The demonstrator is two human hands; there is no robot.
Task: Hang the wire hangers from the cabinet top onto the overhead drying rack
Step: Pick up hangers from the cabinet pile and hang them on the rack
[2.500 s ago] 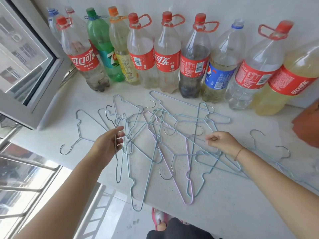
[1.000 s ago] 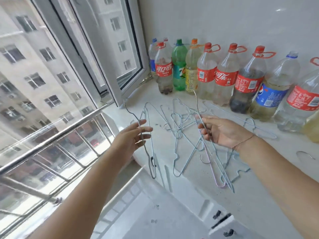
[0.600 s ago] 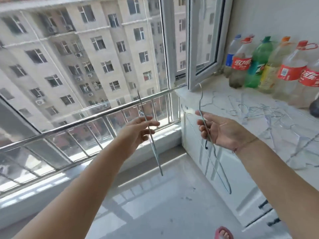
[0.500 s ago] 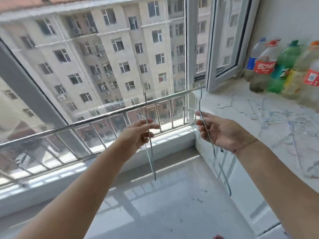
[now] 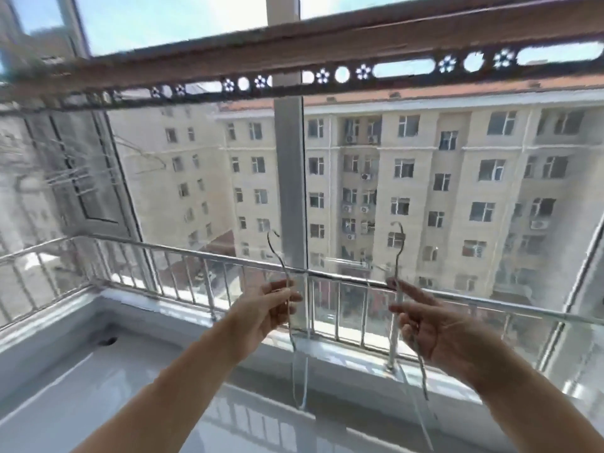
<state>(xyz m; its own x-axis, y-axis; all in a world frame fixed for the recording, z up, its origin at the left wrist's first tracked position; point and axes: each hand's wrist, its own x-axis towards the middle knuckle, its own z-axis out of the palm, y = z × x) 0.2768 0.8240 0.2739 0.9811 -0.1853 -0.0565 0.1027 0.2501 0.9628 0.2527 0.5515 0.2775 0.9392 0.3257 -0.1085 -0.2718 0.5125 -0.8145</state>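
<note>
My left hand point(image 5: 266, 310) pinches a thin wire hanger point(image 5: 277, 253) near its neck, hook upward, body hanging edge-on below. In my right hand point(image 5: 434, 325) is a second wire hanger point(image 5: 399, 243), also hook up, its frame trailing down past my wrist. Both hooks stand at about the height of the balcony rail. The overhead drying rack point(image 5: 327, 57), a brown bar with round, flower-shaped and slotted holes, crosses the top of the view well above both hooks. The cabinet top is out of view.
A steel balcony railing point(image 5: 196, 253) runs across in front of large windows. A grey window post point(image 5: 289, 178) stands between my hands. A sill and glossy floor point(image 5: 98, 371) lie below. Apartment blocks fill the view outside.
The view has swung up and left, away from the cabinet and bottles, toward the window and rack. Both hands have risen with their hangers, hooks now pointing up.
</note>
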